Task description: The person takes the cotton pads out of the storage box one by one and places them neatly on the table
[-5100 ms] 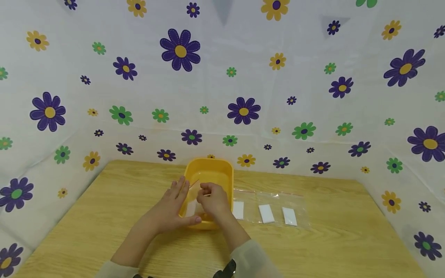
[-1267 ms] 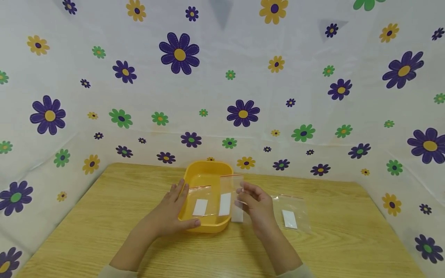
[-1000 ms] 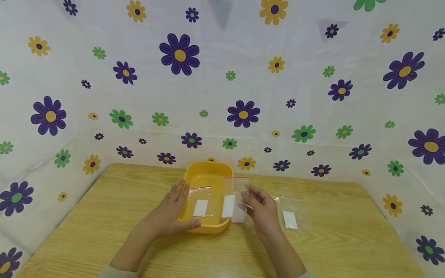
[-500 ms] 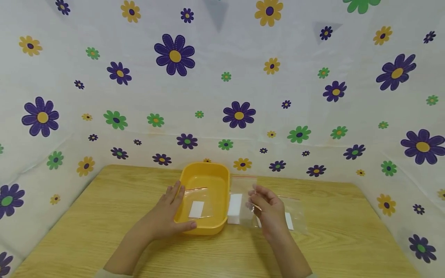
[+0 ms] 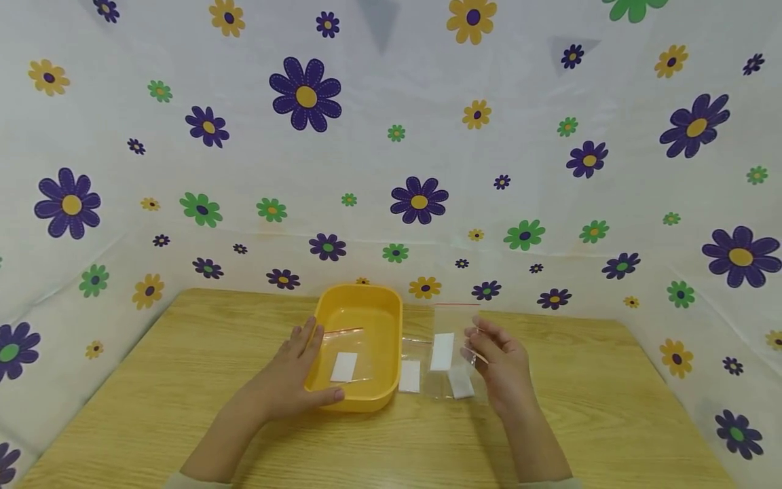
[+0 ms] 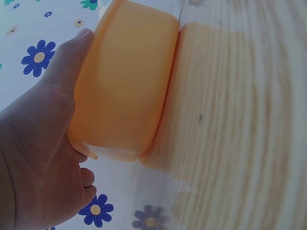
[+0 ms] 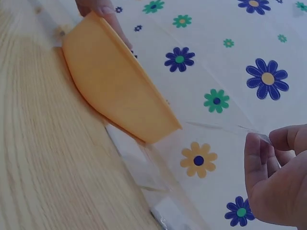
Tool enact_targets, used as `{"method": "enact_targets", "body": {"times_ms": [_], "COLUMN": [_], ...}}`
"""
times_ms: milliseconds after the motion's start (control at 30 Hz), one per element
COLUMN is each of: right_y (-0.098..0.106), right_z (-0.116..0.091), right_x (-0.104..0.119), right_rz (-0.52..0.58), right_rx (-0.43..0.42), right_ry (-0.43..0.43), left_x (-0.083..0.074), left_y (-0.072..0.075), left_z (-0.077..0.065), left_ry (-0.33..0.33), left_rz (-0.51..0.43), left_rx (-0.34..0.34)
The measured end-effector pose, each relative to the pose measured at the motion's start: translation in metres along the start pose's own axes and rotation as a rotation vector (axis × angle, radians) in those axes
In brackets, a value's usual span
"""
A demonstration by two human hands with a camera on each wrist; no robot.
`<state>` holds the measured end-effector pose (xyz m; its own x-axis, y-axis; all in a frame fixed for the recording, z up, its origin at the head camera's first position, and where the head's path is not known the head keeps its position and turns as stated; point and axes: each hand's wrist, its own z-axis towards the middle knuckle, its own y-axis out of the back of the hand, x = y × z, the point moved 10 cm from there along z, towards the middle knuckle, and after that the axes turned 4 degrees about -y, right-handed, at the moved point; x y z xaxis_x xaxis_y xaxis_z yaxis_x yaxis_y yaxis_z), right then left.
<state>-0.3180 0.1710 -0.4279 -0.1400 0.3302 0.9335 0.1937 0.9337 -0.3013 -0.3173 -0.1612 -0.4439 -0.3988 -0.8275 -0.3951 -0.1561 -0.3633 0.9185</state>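
My right hand [image 5: 502,363] pinches the side of a clear zip bag [image 5: 456,319] with a red seal line and a white rectangular piece [image 5: 442,352] inside. It holds this bag upright above the table, right of a yellow plastic bin [image 5: 396,353]. My left hand [image 5: 287,377] rests on the bin's near left corner, fingers straight along the left rim and thumb on the front rim. Inside the bin lies another bag [image 5: 360,360] with a white piece. In the right wrist view, thumb and fingertips meet on the bag's edge [image 7: 263,138].
On the wooden table [image 5: 342,448], a bag with a white piece [image 5: 411,377] lies against the bin's right side. Another white piece [image 5: 461,382] shows partly behind the held bag. A flower-printed cloth [image 5: 366,149] encloses the back and sides.
My right hand has carried the held bag rightward from over the bin to above the bags on the table, and now covers the rightmost one. The left hand has stayed on the bin.
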Motion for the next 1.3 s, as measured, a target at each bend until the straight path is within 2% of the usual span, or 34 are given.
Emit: {"method": "enact_targets", "body": {"times_ms": [600, 933, 1300], "right_y": [0.044, 0.074, 0.093], "right_z": [0.008, 0.009, 0.008], "right_x": [0.016, 0.023, 0.032], "right_rz": [0.057, 0.095, 0.123], "right_rx": [-0.062, -0.12, -0.142], "right_ry": [-0.022, -0.039, -0.04], "left_x": [-0.002, -0.002, 0.001], "left_y": [0.003, 0.001, -0.001], "left_z": [0.0, -0.001, 0.0], "left_ry": [-0.028, -0.016, -0.015], "left_rz": [0.001, 0.001, 0.009], "left_rx": [-0.021, -0.017, -0.019]}}
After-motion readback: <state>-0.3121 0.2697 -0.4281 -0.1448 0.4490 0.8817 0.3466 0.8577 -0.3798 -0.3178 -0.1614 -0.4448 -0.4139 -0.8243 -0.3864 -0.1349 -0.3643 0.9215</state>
